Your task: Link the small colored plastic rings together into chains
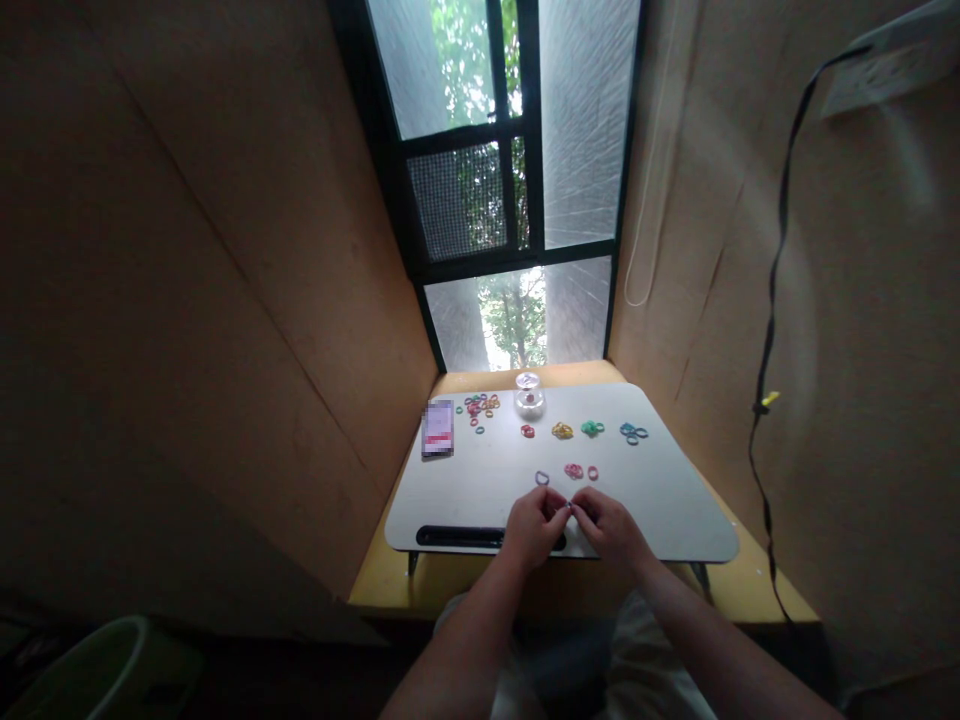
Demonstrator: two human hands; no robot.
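Pinching tiny item (569,505), too small to identify, between left hand (535,524) and right hand (606,524), both grips nearly closed, at 6 o'clock on white table (465,490). From there, note purple ring (542,478) at 11, pink rings (574,471) at 12; farther, red rings (528,431) and clear jar (529,403) at 11, yellow rings (562,431) at 12, green rings (592,428) at 1, phone (437,428) at 10.

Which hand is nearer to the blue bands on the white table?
Right. The right hand is in front of the blue bands, slightly to their left; the left hand is farther left.
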